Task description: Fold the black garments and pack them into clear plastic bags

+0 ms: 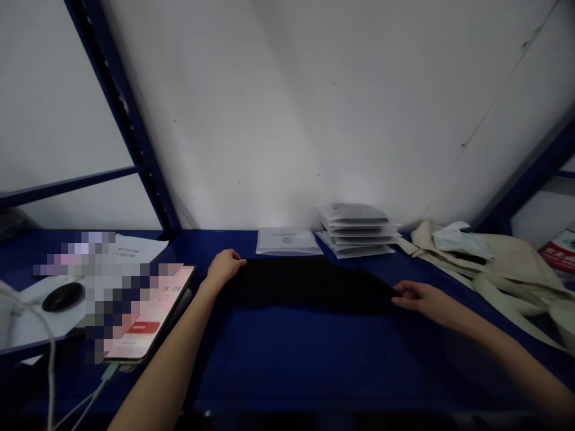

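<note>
In the head view, the left hand (228,265) is pinching the left corner of a black cloth (309,284), and the right hand (409,296) is holding its right end; the cloth is lying on the blue table (278,359), near stacked packets (357,231).

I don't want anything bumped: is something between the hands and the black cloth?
Nothing visible is: the left hand and right hand each pinch an end of the black cloth. The stack of white packets sits behind it.

Slim bare forearms (173,359), smooth in outline and tapered, with bare, slender-fingered hands (224,265)
</note>
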`<state>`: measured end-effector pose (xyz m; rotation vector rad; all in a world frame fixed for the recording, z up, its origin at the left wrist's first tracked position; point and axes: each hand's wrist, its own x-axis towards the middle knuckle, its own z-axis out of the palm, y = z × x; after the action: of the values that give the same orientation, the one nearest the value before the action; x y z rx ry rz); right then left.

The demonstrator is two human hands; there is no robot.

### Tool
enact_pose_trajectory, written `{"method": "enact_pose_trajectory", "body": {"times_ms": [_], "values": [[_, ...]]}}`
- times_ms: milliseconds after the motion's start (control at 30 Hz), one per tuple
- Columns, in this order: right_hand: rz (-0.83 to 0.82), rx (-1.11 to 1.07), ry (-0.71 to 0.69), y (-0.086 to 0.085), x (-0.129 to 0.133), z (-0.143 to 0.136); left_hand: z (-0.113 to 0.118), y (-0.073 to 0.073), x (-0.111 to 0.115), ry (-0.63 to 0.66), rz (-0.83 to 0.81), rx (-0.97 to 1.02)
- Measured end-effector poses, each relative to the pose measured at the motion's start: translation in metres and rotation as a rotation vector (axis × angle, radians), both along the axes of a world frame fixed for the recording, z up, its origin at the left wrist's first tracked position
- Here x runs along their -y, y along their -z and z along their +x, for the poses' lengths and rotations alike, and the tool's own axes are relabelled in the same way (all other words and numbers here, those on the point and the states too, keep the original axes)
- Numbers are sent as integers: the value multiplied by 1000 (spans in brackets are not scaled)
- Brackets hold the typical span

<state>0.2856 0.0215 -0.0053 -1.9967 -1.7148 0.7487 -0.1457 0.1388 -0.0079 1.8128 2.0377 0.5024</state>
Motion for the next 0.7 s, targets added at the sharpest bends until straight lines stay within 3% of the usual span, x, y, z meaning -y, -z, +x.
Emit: {"method": "enact_pose_trajectory", "body": {"times_ms": [100,200,333,533,700], "values": [[-91,96,49,-7,-2,0,0,0,0,-4,7,-3],[-244,127,9,-21,2,-3,0,0,0,2,10,-4],[-317,-132,85,-44,12,-5,0,1,-1,11,13,-1],[-200,-613,76,-66,9,-23,1,0,1,9,15,1],[38,-749,87,-82,-7,-80,3,-3,5,7,18,-6]]}}
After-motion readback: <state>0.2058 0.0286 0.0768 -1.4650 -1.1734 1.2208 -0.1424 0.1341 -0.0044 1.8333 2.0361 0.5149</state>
